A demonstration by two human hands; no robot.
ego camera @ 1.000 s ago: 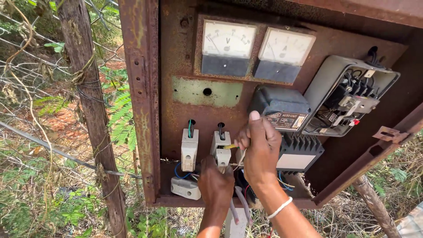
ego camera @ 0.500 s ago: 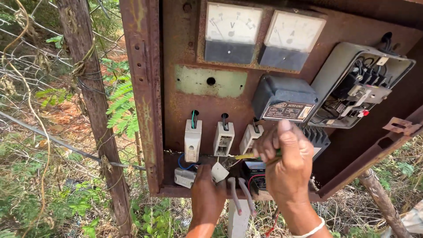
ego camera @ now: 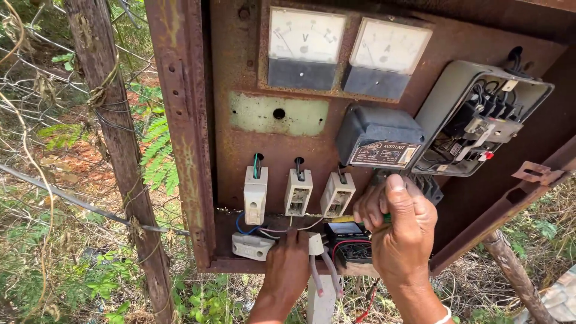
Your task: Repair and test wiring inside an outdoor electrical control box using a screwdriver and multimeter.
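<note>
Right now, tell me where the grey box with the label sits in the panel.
In the head view, the grey box sits right of centre, below the right meter, left of the open switch housing, above the right hand.

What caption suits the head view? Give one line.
Right hand grips a green-handled screwdriver at white fuse holders inside a rusty electrical panel box; left hand steadies below.

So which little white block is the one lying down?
Start at the rusty metal box with two dial meters on top. Below them stand three upright white fuse blocks. The fallen white block lies flat on the bottom ledge, left of the left hand.
</note>
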